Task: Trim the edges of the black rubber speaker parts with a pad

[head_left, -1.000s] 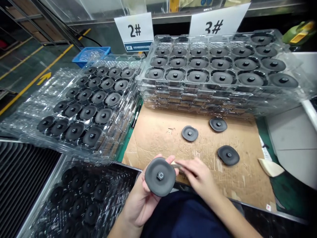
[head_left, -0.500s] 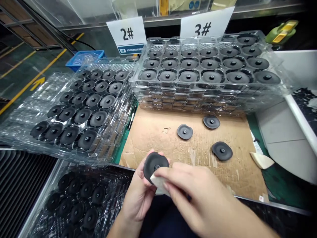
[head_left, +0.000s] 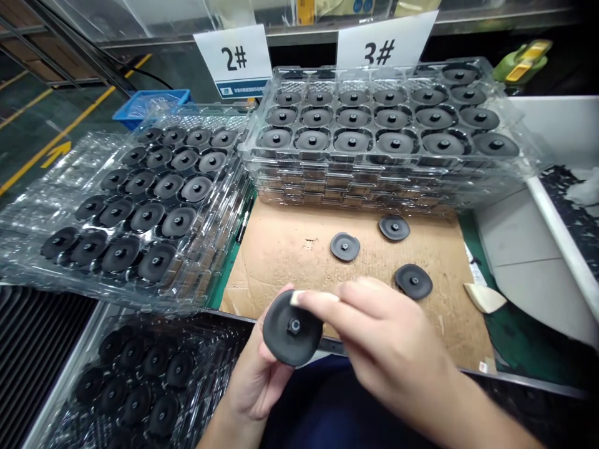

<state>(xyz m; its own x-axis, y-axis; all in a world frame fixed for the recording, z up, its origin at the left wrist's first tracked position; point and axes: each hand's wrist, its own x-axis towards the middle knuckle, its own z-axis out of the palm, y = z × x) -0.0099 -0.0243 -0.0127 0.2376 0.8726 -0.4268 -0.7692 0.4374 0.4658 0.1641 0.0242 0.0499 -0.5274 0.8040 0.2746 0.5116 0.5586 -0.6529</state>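
My left hand [head_left: 256, 374] is closed around a black rubbery disc [head_left: 283, 343], gripping its edge from below and the left. The disc is tilted towards me and has a small round hub at its middle. My right hand [head_left: 388, 337] pinches a small white piece, apparently a sponge [head_left: 296, 299], against the disc's upper rim; most of it is hidden by the fingers. Beyond my hands, three similar discs lie apart on the cardboard sheet [head_left: 276, 249]: one grey disc [head_left: 345, 247], one far disc [head_left: 394, 228] and one right disc [head_left: 413, 282].
Stacked clear trays [head_left: 299, 163] of black discs stand at the back, with another tray stack [head_left: 187, 274] on the left. A lower tray [head_left: 187, 380] sits bottom left. On the right are a cream wedge [head_left: 484, 298] and a white bin [head_left: 510, 243]. Number signs [head_left: 236, 59] stand behind.
My right hand has moved the white sponge from the disc's lower right, near the hub, up to its top rim. The disc has turned more squarely towards me. The view has shifted slightly.
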